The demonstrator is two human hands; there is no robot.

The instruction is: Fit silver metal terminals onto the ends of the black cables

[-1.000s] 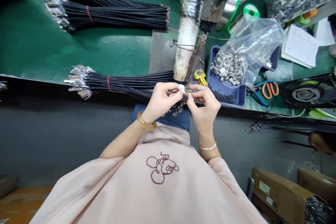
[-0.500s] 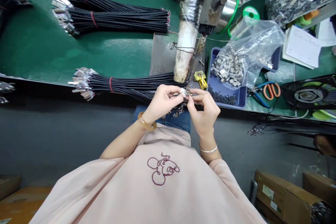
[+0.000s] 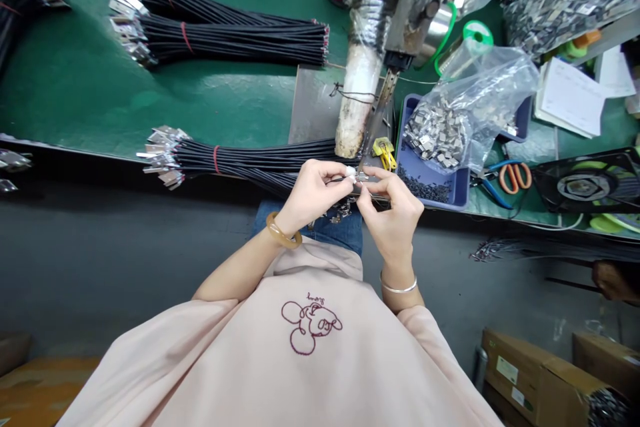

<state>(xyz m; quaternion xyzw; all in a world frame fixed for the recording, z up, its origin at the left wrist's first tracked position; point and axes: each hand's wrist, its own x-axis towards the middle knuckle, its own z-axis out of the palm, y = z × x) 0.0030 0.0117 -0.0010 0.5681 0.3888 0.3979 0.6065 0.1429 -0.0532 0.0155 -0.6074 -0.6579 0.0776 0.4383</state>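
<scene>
My left hand (image 3: 317, 192) is closed in a pinch at the table's front edge, with something white round a fingertip. My right hand (image 3: 394, 208) pinches close beside it, fingertips nearly touching the left ones. Between them shows a small shiny metal part (image 3: 362, 177); its details are too small to make out. Just above the fingertips, the thin metal shaft of a soldering iron (image 3: 384, 101) slants down. Beside my left hand lies a bundle of black cables (image 3: 255, 159) with metal connectors at its far end, tied by a red band.
Two more cable bundles (image 3: 240, 40) lie at the back left. A taped hose (image 3: 356, 93) hangs beside the iron. On the right are a blue tray (image 3: 460, 190) with a bag of metal parts (image 3: 440, 130), solder spools (image 3: 477, 33), pliers (image 3: 500, 183) and a fan (image 3: 585, 183).
The view has shifted slightly, so the table things appear a little to the right. Both hands keep their pinch at nearly the same place, the right one a touch further right.
</scene>
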